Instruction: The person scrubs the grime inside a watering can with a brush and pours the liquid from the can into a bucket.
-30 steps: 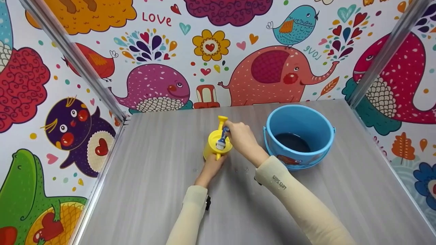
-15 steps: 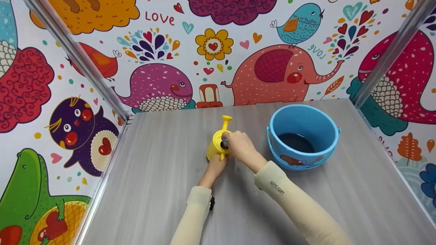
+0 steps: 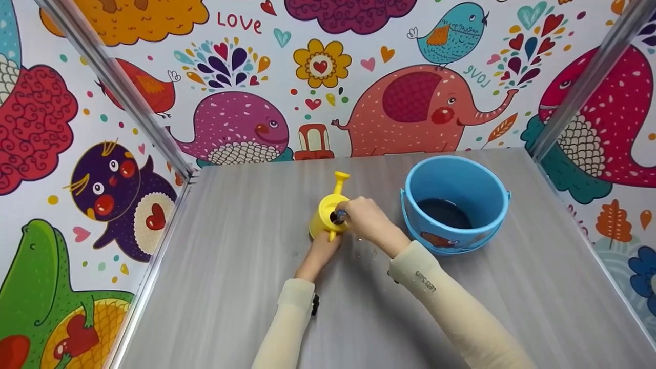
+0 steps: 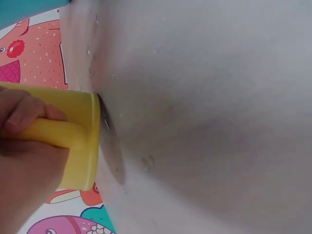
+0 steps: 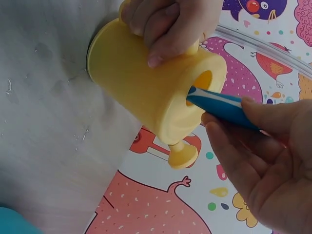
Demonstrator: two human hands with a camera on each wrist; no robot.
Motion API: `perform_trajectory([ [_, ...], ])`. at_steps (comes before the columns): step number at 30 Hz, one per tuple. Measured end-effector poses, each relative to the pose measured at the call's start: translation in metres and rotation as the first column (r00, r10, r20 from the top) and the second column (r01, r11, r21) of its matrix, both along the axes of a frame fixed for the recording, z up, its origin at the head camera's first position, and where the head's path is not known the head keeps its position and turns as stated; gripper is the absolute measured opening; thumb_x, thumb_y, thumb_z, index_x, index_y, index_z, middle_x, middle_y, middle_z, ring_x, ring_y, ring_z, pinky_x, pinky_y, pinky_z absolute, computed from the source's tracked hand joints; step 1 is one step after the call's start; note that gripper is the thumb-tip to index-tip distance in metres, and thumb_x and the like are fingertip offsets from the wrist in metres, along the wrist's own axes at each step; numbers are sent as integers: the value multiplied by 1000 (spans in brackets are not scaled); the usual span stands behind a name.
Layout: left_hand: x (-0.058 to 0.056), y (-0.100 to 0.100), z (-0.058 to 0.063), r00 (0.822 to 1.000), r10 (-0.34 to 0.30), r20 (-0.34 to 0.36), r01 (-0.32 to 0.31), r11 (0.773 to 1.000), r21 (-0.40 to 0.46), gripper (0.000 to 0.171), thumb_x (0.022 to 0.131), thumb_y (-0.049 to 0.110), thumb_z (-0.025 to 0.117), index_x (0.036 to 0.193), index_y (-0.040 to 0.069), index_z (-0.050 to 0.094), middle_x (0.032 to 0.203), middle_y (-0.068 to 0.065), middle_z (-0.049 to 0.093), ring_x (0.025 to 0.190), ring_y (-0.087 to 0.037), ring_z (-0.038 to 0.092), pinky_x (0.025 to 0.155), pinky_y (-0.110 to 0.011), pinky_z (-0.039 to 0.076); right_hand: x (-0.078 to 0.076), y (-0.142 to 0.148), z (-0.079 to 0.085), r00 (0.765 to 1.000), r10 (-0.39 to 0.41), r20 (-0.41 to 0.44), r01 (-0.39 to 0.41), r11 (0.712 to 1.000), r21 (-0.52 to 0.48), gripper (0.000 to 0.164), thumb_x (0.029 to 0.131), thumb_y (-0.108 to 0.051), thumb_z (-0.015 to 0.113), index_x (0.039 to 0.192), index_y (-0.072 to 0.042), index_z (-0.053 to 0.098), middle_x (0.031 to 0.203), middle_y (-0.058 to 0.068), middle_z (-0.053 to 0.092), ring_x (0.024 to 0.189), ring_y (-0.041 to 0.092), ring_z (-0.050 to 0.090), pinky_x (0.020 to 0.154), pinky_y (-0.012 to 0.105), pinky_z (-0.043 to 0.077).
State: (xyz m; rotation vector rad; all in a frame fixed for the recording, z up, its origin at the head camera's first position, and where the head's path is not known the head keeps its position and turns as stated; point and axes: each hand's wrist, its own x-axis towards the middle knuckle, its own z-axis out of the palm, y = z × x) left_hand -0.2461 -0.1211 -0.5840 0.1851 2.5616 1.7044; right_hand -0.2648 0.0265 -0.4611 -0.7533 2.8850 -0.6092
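A yellow watering can (image 3: 319,223) stands on the grey tabletop, its spout pointing away. My left hand (image 3: 324,249) grips the can's handle (image 4: 53,132), fingers curled round it in the left wrist view. Over the can's top, my right hand (image 3: 368,221) pinches the blue-and-white handle of a brush (image 5: 223,106) between thumb and fingers. The brush's far end goes into the round opening in the can's top, so its bristled head is hidden.
A blue bucket (image 3: 456,177) with dark liquid at its bottom stands to the right of the can. Water drops (image 3: 360,239) dot the grey tabletop (image 3: 230,266). Walls with cartoon animals (image 3: 410,123) enclose the back and both sides.
A second ago the brush's pale bristled head showed above the can's top; my right hand has since lowered it into the opening. My left hand keeps its hold on the can.
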Motion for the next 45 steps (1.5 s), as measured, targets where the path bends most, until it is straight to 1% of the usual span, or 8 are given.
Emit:
perform_trajectory([
  [3, -1, -1, -2, 1000, -9, -8, 9, 1000, -17, 33, 92, 17, 52, 62, 20, 39, 55, 12, 35, 51, -5, 34, 51, -23, 30, 1, 2, 0, 999, 31, 37, -30, 999, -20, 24, 94, -9, 65, 118, -8, 71, 109, 9, 73, 92, 25, 68, 87, 40, 58],
  [4, -1, 0, -2, 1000, -6, 13, 6, 1000, -26, 33, 93, 17, 53, 63, 19, 40, 55, 11, 35, 52, -6, 34, 52, -23, 30, 1, 2, 0, 998, 40, 41, -39, 999, -26, 25, 95, -9, 65, 119, -8, 70, 110, 9, 73, 93, 24, 69, 88, 40, 58],
  [10, 0, 2, -1, 998, -3, 56, 8, 997, -75, 36, 96, 15, 53, 63, 18, 39, 54, 10, 35, 51, -6, 33, 51, -22, 29, 1, 10, -1, 997, 76, 32, -74, 996, -46, 25, 96, -10, 63, 120, -9, 70, 112, 8, 73, 99, 25, 69, 92, 42, 56],
  [13, 1, 2, -1, 998, -2, 60, 7, 996, -88, 37, 95, 15, 53, 61, 19, 38, 54, 10, 34, 49, -6, 32, 50, -22, 28, 2, 14, 1, 996, 90, 18, -88, 993, -83, 23, 96, -10, 64, 117, -8, 71, 110, 8, 74, 98, 26, 69, 93, 42, 56],
  [18, 1, 1, -1, 998, 7, 57, -1, 995, -101, 35, 94, 15, 53, 62, 19, 39, 54, 11, 35, 49, -5, 31, 49, -21, 28, 1, 19, 8, 996, 92, -6, -91, 983, -160, 22, 95, -10, 64, 115, -6, 72, 107, 10, 74, 93, 25, 70, 90, 42, 57],
  [24, 2, 0, 2, 996, 2, 92, 6, 996, -91, 32, 95, 16, 53, 65, 17, 42, 57, 9, 38, 50, -6, 35, 49, -22, 30, 0, 26, 15, 997, 81, 4, -78, 977, -200, 24, 96, -12, 64, 118, -7, 71, 110, 9, 74, 94, 22, 70, 91, 40, 57],
  [30, 3, 0, 1, 995, -11, 98, 20, 996, -87, 32, 96, 18, 53, 66, 17, 42, 57, 9, 38, 51, -6, 35, 50, -22, 31, 1, 29, 17, 995, 95, 4, -92, 974, -208, 23, 96, -11, 64, 117, -6, 71, 110, 10, 74, 94, 23, 70, 91, 41, 57],
  [45, 2, -2, 0, 996, -20, 82, 29, 994, -103, 35, 95, 16, 53, 62, 18, 40, 55, 10, 36, 48, -5, 32, 49, -22, 29, 2, 24, 7, 995, 96, -27, -99, 977, -189, 21, 94, -8, 65, 114, -6, 72, 107, 11, 74, 92, 24, 70, 88, 41, 58],
])
